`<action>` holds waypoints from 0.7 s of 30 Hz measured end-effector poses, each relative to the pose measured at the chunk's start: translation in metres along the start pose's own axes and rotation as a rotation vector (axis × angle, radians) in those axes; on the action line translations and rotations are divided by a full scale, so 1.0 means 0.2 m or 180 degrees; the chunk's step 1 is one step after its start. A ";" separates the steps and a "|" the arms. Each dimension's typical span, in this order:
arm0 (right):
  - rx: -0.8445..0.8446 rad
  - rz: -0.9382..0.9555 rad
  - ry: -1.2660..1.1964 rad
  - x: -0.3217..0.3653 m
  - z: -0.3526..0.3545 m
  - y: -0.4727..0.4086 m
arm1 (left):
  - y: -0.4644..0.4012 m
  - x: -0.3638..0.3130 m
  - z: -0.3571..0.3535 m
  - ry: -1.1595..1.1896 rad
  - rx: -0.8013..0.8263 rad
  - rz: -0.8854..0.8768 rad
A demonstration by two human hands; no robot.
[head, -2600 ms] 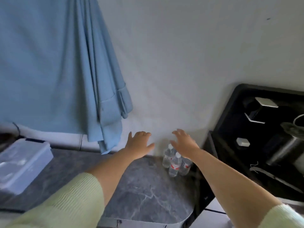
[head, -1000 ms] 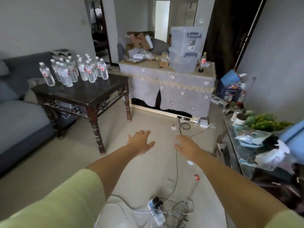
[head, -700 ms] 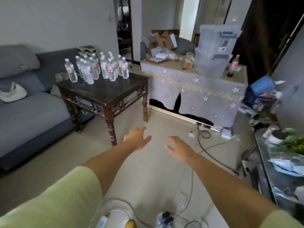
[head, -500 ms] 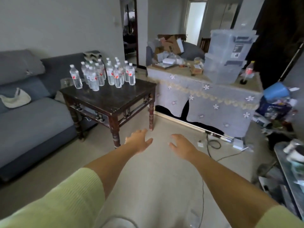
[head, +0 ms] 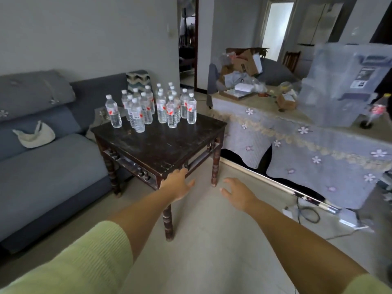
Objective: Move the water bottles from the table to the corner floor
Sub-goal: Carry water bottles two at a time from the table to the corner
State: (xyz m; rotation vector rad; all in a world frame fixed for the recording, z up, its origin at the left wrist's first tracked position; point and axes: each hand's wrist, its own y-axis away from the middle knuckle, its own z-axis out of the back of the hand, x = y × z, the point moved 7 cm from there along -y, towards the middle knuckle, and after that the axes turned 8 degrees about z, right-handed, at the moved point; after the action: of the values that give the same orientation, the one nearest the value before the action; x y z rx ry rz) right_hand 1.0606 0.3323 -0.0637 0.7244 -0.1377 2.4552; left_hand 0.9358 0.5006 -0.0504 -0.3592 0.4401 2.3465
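The view has swung from the corner floor to the dark wooden square table (head: 169, 143); clear plastic water bottles (head: 152, 107) crowd its far-left corner. Left hand (head: 177, 185) and right hand (head: 237, 193) reach forward empty with relaxed fingers, so another fetch likely begins.

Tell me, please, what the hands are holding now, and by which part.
Nothing is held. The left hand and right hand are both empty with fingers spread; the water bottles stand untouched on the dark wooden table.
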 end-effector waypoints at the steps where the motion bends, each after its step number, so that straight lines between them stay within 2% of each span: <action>1: 0.0026 -0.0021 0.0004 -0.02 0.01 -0.08 | -0.06 -0.01 0.00 0.0018 0.0019 0.0001; 9: 0.0056 0.0221 0.0029 -0.19 0.10 -0.90 | -0.77 -0.07 0.11 0.0255 -0.0168 0.0307; 15: 0.0132 0.0435 0.0254 -0.30 0.35 -1.50 | -1.31 -0.20 0.26 0.0386 -0.0385 0.0517; 21: 0.0320 0.0469 0.0303 -0.41 0.41 -1.94 | -1.67 -0.24 0.23 0.0490 -0.0251 0.0682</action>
State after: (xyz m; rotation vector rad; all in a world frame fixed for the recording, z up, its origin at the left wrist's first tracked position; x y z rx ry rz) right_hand 1.3693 0.5939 -0.0603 0.6589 -0.0322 2.6480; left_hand 1.1944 0.7205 -0.0608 -0.5570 0.4802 2.5599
